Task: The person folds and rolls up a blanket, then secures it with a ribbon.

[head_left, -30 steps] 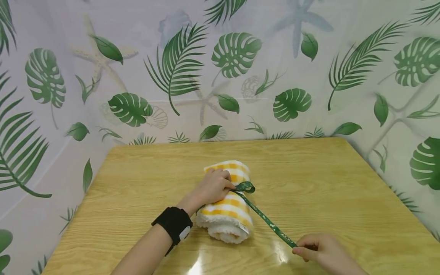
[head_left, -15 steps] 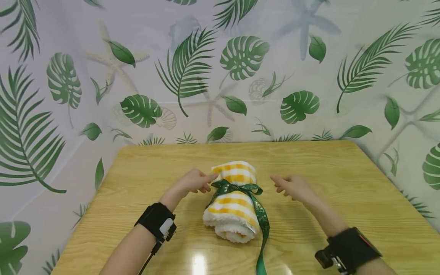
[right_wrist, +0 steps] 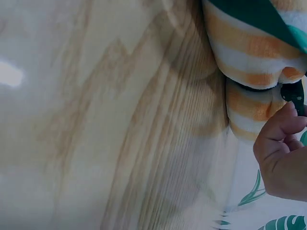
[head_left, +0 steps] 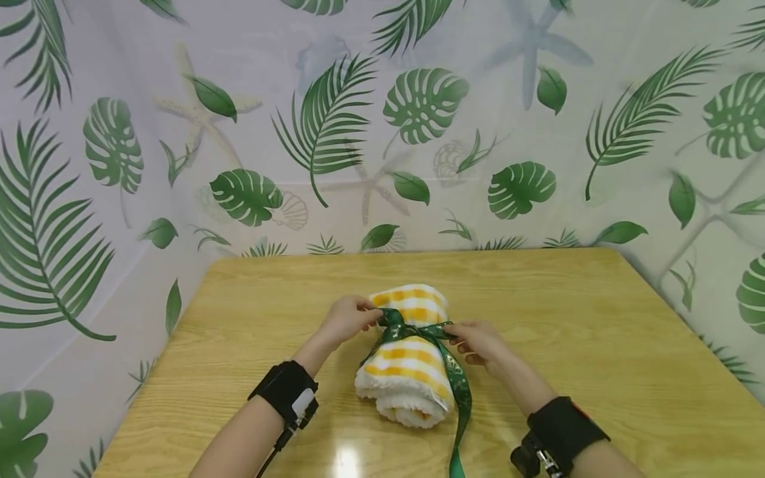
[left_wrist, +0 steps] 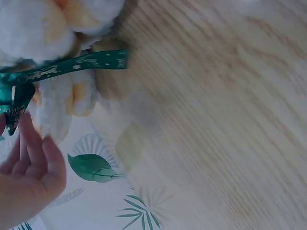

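A rolled yellow-and-white checked blanket (head_left: 406, 362) with a fleecy white inside lies on the table, cinched at its middle by a green printed ribbon (head_left: 412, 333). The ribbon is tied in a bow on top. My left hand (head_left: 349, 322) pinches the bow's left loop between thumb and fingers; the left wrist view shows that green loop (left_wrist: 18, 108) at the fingertips. On the other side my right hand (head_left: 481, 342) pinches the right loop, and the right wrist view has the dark ribbon (right_wrist: 293, 95) at its thumb. One long ribbon tail trails down the blanket's right side.
The wooden table (head_left: 269, 285) extends around the roll on all sides. Behind it hangs a leaf-printed backdrop (head_left: 442, 219). Black wrist straps with cameras sit on both forearms, and a cable (head_left: 275, 451) runs from the left one.
A second ago the right hand held the long tail out to the right and the left hand pressed the knot. The tail was let go, and both hands have come in to pinch the bow's loops.
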`<state>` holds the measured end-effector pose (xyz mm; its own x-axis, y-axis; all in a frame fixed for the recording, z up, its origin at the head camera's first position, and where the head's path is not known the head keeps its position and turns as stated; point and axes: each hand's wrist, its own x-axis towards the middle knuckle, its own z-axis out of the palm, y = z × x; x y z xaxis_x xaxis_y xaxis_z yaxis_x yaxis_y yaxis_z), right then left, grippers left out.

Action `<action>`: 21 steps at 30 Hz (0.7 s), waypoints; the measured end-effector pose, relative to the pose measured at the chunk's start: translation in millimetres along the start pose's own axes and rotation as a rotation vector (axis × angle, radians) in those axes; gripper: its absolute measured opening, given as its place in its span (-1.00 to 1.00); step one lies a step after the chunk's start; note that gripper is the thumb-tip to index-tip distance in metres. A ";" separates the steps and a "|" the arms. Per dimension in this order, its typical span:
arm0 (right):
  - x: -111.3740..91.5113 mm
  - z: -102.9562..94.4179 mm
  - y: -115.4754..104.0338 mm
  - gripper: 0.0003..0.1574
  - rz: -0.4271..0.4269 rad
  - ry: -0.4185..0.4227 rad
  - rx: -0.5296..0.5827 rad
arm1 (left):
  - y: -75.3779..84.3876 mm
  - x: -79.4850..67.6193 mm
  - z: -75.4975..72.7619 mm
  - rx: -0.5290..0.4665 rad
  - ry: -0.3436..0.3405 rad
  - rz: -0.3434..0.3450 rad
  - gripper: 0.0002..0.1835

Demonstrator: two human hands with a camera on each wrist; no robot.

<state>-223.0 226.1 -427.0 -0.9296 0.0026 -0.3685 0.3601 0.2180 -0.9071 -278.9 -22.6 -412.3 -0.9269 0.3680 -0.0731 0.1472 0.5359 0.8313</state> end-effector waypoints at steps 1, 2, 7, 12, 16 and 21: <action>-0.3 -0.3 -0.7 -0.70 -0.014 0.003 -0.008 | 0.7 -0.6 1.6 0.045 0.031 0.016 -0.67; -0.5 -0.6 -1.0 -0.71 -0.030 0.002 -0.027 | 1.0 -1.5 3.9 0.103 0.059 0.043 -0.62; -1.3 1.3 -1.2 -0.74 -0.068 0.032 -0.092 | -1.1 -6.7 20.1 0.396 0.180 0.278 -0.53; 2.0 4.0 0.5 -0.76 -0.074 0.038 -0.077 | -4.3 -10.4 26.4 0.387 0.356 0.348 -0.76; 2.4 4.1 0.7 -0.76 -0.076 0.053 -0.086 | -4.1 -10.6 24.5 0.342 0.370 0.387 -0.92; 2.5 3.3 -0.6 -0.75 -0.078 0.048 -0.080 | -0.2 -6.2 15.4 0.024 0.223 0.235 -0.85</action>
<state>-225.3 222.7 -428.0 -0.9579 0.0293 -0.2856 0.2812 0.2962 -0.9128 -267.9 -13.2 -420.5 -0.9192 0.3095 0.2437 0.3714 0.4746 0.7980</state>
